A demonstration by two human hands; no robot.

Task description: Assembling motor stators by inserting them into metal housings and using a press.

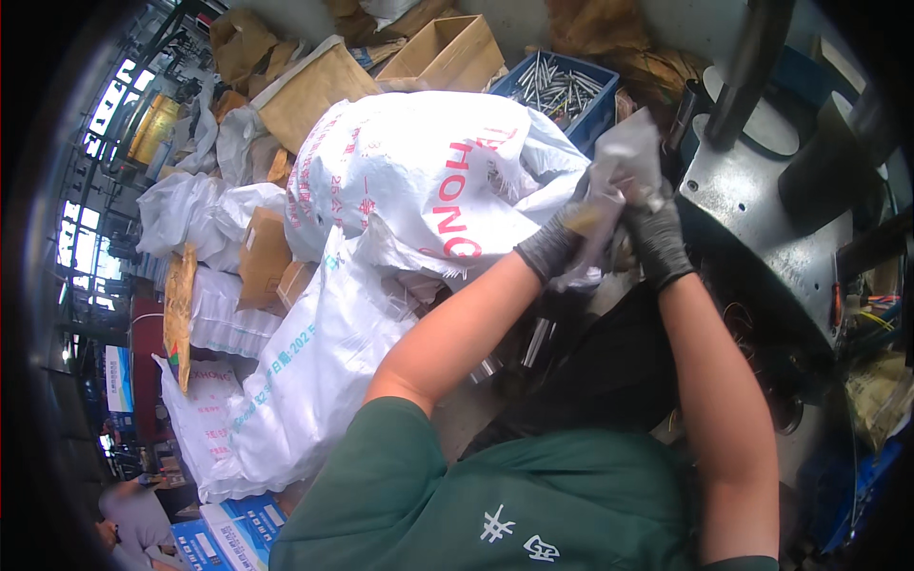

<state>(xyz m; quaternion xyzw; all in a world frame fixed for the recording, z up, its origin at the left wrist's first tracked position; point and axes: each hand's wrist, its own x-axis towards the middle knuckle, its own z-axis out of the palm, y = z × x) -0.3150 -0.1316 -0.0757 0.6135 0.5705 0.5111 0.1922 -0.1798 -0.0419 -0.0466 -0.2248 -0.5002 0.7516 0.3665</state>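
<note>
A thin, cloudy plastic bag point(628, 147) is held up in front of me, its lower part hanging down between my hands. My left hand point(557, 243), in a dark grey glove, is closed on the bag's left side. On the other side, my gloved right hand point(659, 238) is closed at the bag, next to something shiny and metallic. Blur and the plastic hide the fingertips, so I cannot make out that shiny piece. Just left of my hands lies a large white woven sack point(400, 181) with red print, its mouth gaping toward them.
Behind the sack stands a blue bin point(595, 119) of metal rods beside a wooden box point(447, 52). At right is a metal machine plate point(762, 190) with dark posts. Another white sack point(314, 381) leans at left, near blue-and-white boxes point(228, 533) and another person point(143, 523).
</note>
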